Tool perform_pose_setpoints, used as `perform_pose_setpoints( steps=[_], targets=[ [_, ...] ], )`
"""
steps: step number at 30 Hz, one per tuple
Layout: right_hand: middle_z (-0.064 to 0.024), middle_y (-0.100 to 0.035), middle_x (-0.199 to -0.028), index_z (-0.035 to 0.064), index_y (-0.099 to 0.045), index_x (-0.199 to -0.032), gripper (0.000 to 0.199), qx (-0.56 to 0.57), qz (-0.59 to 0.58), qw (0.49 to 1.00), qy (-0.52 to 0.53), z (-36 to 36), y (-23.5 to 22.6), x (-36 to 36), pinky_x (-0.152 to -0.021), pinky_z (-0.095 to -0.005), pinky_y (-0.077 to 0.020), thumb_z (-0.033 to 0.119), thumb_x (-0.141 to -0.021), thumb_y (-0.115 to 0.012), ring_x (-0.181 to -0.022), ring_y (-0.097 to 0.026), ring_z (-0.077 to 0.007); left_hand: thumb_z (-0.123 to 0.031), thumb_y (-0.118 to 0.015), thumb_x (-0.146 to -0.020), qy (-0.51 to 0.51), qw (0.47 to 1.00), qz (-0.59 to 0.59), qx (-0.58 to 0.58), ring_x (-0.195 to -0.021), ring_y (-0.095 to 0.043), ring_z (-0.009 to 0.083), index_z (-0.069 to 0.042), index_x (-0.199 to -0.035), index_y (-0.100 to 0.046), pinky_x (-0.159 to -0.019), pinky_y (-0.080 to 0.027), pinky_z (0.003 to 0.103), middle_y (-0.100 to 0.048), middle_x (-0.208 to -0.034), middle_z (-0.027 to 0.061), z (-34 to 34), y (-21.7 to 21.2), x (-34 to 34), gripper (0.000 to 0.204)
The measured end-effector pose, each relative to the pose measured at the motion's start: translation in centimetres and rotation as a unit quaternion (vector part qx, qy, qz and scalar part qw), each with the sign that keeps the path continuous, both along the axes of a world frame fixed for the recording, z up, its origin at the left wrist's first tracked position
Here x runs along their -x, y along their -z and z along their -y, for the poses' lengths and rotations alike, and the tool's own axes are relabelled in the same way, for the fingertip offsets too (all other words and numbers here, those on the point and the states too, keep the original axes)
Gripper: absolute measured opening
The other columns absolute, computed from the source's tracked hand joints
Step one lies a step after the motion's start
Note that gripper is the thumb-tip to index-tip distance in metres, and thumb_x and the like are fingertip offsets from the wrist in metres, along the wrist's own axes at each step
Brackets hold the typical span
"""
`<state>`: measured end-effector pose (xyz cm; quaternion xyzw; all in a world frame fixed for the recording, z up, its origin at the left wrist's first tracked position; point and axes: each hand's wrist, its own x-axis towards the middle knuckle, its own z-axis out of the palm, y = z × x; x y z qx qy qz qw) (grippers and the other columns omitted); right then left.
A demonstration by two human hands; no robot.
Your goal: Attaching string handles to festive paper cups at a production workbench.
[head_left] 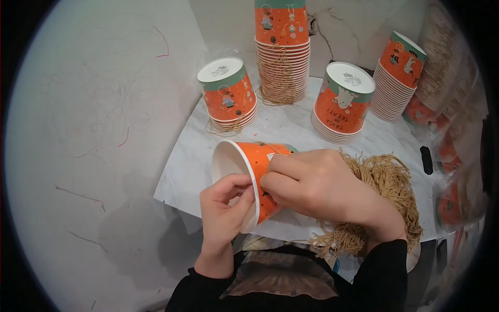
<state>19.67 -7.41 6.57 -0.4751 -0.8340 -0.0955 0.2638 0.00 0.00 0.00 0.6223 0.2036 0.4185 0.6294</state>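
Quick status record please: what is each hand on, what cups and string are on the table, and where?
left hand: pinching the rim of the orange paper cup, fingers inside the mouth
right hand: gripping the cup's outer wall
cup pose: on its side, mouth to the left
string pile: tan, on the table just right of the right hand
cup stacks: tall stack at the back, short stack left of it, two more on the right, all upside down
table: pale marbled top
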Motion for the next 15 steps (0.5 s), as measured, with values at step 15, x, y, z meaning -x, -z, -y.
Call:
perform_pose_setpoints(
  steps=[15],
  targets=[
    [-0.0067,-0.06,-0.086,0.0086,-0.072,-0.097,0.017,0.017,-0.214,0.972,0.092,-0.7,-0.4,-3.0,-0.065,-0.0331,-0.0504,0.006,-0.08,-0.075,-0.075,-0.062,-0.0241,-0.001,-0.06,-0.082,-0.221,0.796,-0.173,-0.537,-0.111,-0.062,0.0357,-0.004,-0.09,-0.061,-0.097,-0.044,0.043,-0.066,-0.117,0.0166,0.0,-4.8,-2.6,0.009]
  ],
)
